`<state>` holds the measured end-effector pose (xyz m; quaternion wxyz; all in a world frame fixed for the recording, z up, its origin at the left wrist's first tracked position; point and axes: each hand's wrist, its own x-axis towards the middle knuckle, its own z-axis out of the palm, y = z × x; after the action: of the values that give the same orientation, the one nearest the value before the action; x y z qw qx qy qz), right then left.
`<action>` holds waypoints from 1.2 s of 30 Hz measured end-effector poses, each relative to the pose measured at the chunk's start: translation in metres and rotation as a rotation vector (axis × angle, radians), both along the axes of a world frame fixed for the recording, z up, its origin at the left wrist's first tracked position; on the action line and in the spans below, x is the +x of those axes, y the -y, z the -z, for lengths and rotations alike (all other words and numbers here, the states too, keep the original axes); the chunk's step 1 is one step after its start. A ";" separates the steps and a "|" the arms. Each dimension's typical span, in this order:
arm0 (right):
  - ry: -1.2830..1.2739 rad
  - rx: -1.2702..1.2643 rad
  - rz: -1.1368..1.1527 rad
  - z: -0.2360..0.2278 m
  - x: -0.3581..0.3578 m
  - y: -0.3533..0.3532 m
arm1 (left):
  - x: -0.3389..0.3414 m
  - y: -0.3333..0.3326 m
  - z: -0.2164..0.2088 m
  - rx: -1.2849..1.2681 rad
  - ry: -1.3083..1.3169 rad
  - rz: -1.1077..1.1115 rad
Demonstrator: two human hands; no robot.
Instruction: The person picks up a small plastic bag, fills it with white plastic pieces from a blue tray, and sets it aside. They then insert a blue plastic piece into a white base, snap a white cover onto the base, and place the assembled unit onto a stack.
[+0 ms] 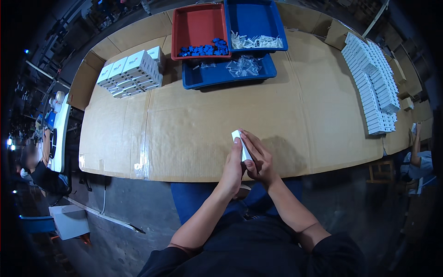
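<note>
Between my two hands, over the near edge of the cardboard-covered table [198, 138], is a small white box [236, 134]. My left hand [234, 162] grips its left side, with the thumb along it. Wrapped about the right side is my right hand [260, 160], its fingers stretched along the box and its thumb near the lower end. Much of the box is hidden by the fingers, and I cannot tell whether its flaps are closed.
Beyond my hands stand a red tray [200, 27] of small blue pieces, a blue tray [254, 21] of white pieces and a lower blue tray [207, 82] with clear plastic bags. White boxes are stacked at left [131, 74] and right [374, 87]. Other people work at both sides.
</note>
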<state>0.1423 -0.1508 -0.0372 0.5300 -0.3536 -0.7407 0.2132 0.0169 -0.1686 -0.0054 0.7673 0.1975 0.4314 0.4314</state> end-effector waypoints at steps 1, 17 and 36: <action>0.001 0.001 0.000 0.001 0.000 0.000 | 0.000 0.000 0.001 0.001 -0.002 -0.006; -0.030 -0.083 -0.029 0.004 -0.006 0.003 | -0.008 0.003 0.004 0.003 -0.038 0.043; -0.027 -0.429 -0.001 -0.030 -0.012 0.010 | -0.021 -0.011 0.012 0.432 -0.248 -0.109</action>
<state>0.1298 -0.1611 -0.0073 0.4522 -0.4549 -0.6715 0.3710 -0.0044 -0.1578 -0.0178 0.6240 0.3849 0.4300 0.5268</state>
